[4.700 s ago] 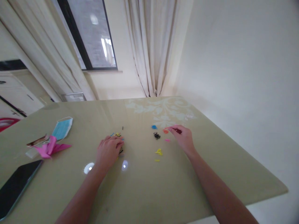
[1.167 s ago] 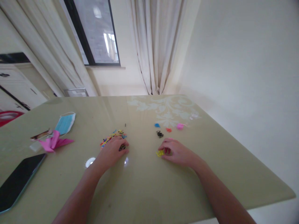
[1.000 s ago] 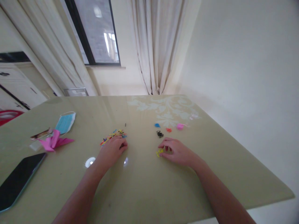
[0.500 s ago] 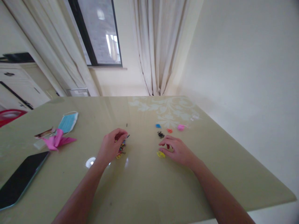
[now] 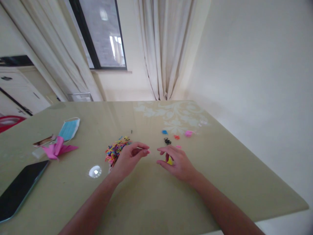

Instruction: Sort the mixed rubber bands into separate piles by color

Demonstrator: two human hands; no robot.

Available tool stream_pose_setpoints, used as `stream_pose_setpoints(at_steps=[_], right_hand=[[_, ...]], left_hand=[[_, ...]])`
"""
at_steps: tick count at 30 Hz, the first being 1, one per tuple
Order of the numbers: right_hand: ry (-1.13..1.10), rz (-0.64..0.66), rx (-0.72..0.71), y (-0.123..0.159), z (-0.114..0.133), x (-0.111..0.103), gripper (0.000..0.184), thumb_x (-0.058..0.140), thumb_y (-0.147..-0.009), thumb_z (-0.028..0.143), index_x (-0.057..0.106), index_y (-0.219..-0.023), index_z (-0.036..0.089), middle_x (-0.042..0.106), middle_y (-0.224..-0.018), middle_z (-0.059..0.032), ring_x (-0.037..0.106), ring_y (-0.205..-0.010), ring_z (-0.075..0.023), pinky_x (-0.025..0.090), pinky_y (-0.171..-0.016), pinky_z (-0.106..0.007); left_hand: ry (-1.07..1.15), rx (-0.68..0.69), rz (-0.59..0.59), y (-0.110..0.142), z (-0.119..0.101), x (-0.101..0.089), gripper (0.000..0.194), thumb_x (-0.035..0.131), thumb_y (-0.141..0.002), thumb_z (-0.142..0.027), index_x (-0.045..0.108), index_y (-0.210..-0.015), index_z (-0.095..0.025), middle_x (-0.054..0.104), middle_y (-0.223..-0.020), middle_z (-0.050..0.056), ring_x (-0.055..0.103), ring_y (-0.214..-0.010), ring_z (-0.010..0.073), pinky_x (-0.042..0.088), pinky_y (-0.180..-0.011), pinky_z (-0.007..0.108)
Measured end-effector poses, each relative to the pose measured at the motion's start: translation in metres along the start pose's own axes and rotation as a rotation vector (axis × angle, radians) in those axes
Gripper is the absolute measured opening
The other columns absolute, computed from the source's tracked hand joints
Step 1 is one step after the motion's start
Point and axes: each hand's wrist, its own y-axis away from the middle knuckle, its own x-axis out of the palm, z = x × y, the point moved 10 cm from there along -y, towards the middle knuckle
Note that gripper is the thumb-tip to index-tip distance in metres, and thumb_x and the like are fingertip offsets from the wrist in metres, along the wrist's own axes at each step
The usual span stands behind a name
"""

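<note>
Seen from beside the table (image 5: 151,199), the right hand (image 5: 179,163) forms a loose C, seemingly gripping nothing, with yellow bands (image 5: 170,160) visible through its gap; the left hand (image 5: 129,160) pinches a pink band (image 5: 149,151) in the space between them. The latter looks light, soft and springy, probably best nipped at one edge. Farther off lie black bands (image 5: 167,141), orange bands (image 5: 176,137) and blue bands (image 5: 164,132).

The left hand (image 5: 130,159) is pinching a pink bit (image 5: 149,152); the right hand (image 5: 180,164) is gaping nearer the table's right edge (image 5: 254,160).
</note>
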Motion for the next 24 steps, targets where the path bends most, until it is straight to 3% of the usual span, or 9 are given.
stream_pose_setpoints(at_steps=[3, 5, 10, 13, 16, 18, 20, 24], right_hand=[[-0.039, -0.074, -0.115, 0.002, 0.016, 0.001, 0.016, 0.065, -0.103, 0.033, 0.072, -0.108, 0.02, 0.075, -0.091, -0.0053, 0.067, -0.07, -0.0142, 0.053, -0.07, -0.027], [-0.047, -0.099, -0.158, 0.003, 0.022, 0.0, 0.014, 0.061, -0.104, 0.027, 0.073, -0.102, 0.02, 0.075, -0.085, -0.0048, 0.067, -0.072, -0.0145, 0.052, -0.069, -0.026], [-0.167, -0.153, -0.089, -0.001, 0.02, -0.016, 0.012, 0.068, -0.101, 0.027, 0.078, -0.099, 0.021, 0.077, -0.083, -0.004, 0.064, -0.067, -0.0139, 0.051, -0.064, -0.026], [-0.365, -0.222, 0.009, 0.001, 0.012, -0.04, 0.008, 0.077, -0.095, 0.028, 0.082, -0.095, 0.023, 0.077, -0.078, -0.0028, 0.061, -0.06, -0.0122, 0.049, -0.056, -0.025], [-0.566, -0.34, 0.039, 0.009, 0.003, -0.069, 0.006, 0.079, -0.093, 0.025, 0.085, -0.094, 0.025, 0.076, -0.073, -0.0021, 0.057, -0.051, -0.0102, 0.045, -0.047, -0.023], [-0.641, -0.435, 0.031, 0.015, -0.002, -0.086, 0.006, 0.079, -0.091, 0.024, 0.085, -0.091, 0.025, 0.075, -0.069, -0.0019, 0.053, -0.047, -0.0093, 0.042, -0.042, -0.022], [-0.675, -0.499, 0.033, 0.018, -0.009, -0.095, 0.005, 0.081, -0.09, 0.025, 0.086, -0.088, 0.025, 0.073, -0.065, -0.002, 0.051, -0.046, -0.0091, 0.04, -0.04, -0.021], [-0.699, -0.535, 0.071, 0.018, -0.021, -0.098, 0.005, 0.084, -0.087, 0.029, 0.085, -0.086, 0.025, 0.072, -0.062, -0.0018, 0.049, -0.044, -0.0091, 0.037, -0.037, -0.021]], left_hand=[[0.093, -0.035, 0.101, 0.007, 0.0, 0.028, 0.034, 0.081, -0.082, -0.047, 0.076, -0.097, -0.018, 0.082, -0.091, 0.008, 0.078, -0.089, 0.0235, 0.061, -0.085, 0.035], [0.125, -0.049, 0.134, 0.01, 0.0, 0.037, 0.033, 0.08, -0.083, -0.046, 0.075, -0.098, -0.017, 0.082, -0.09, 0.008, 0.077, -0.089, 0.0227, 0.06, -0.085, 0.035], [0.06, -0.003, 0.151, 0.009, -0.003, 0.031, 0.034, 0.076, -0.087, -0.045, 0.075, -0.108, -0.019, 0.081, -0.095, 0.008, 0.076, -0.088, 0.0215, 0.06, -0.082, 0.034], [-0.227, 0.104, 0.045, 0.003, -0.008, 0.008, 0.028, 0.067, -0.093, -0.042, 0.075, -0.111, -0.021, 0.079, -0.105, 0.008, 0.074, -0.093, 0.0232, 0.059, -0.085, 0.037], [-0.746, 0.206, -0.146, 0.001, -0.013, -0.021, 0.023, 0.059, -0.098, -0.031, 0.077, -0.109, -0.021, 0.076, -0.114, 0.011, 0.069, -0.109, 0.0293, 0.053, -0.099, 0.047], [-1.05, 0.188, -0.214, 0.001, -0.008, -0.033, 0.026, 0.058, -0.098, -0.027, 0.076, -0.116, -0.022, 0.073, -0.124, 0.012, 0.063, -0.12, 0.0344, 0.047, -0.105, 0.053], [-1.229, 0.13, -0.213, -0.001, 0.001, -0.04, 0.03, 0.057, -0.098, -0.026, 0.073, -0.123, -0.024, 0.07, -0.13, 0.013, 0.06, -0.124, 0.0359, 0.046, -0.105, 0.054], [-1.345, 0.079, -0.137, -0.004, 0.014, -0.041, 0.03, 0.051, -0.101, -0.025, 0.073, -0.122, -0.025, 0.071, -0.126, 0.011, 0.062, -0.118, 0.0331, 0.046, -0.1, 0.049]])
